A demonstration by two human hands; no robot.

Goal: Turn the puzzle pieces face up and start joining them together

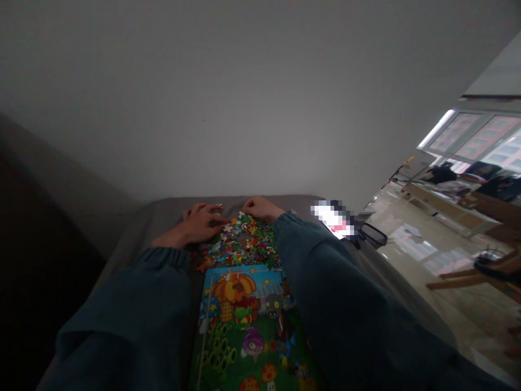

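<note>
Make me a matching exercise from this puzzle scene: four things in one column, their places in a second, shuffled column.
Things
1. left hand
2. right hand
3. loose puzzle pieces
4. picture board

Places
A. nearest the camera, on the near side of the heap
B. heaped between the picture board and the two hands
C. resting on the far left edge of the heap
D. resting on the far right edge of the heap

Pairs: 1-C, 2-D, 3-B, 4-A
</note>
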